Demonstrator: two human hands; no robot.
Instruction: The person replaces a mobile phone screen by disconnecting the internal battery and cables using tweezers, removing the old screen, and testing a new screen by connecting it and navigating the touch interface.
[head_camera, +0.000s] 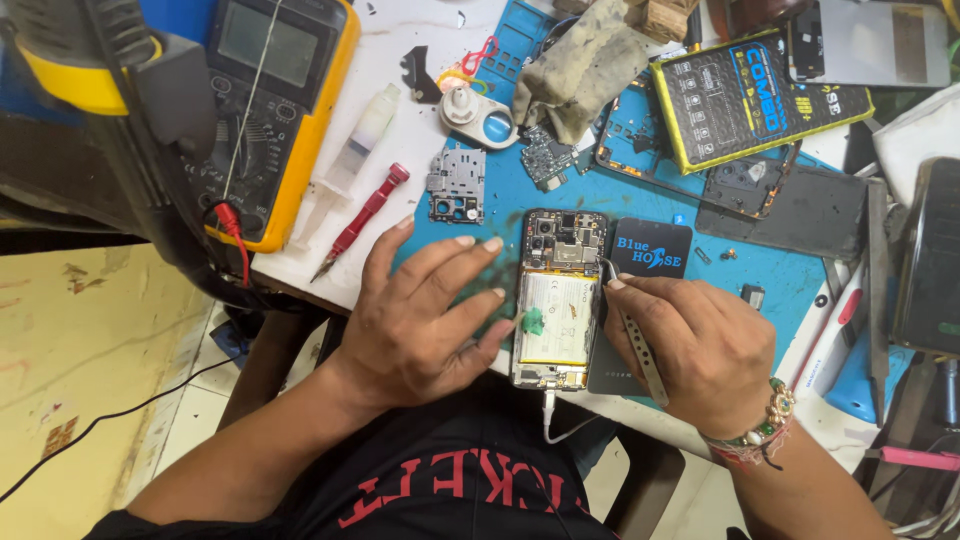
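Two hands at work on an opened phone (556, 300), which lies back-off on the blue mat (640, 200) at the bench's near edge. Our left hand (425, 310) lies spread, its fingertips steadying the phone's left side beside a green tab (533, 321). Our right hand (700, 350) pinches metal tweezers (630, 330), their tips at the board's right edge above the battery (555, 320). We judge this a probing step; any next touch calls for a light, steady tip. A red screwdriver (362, 220) lies apart.
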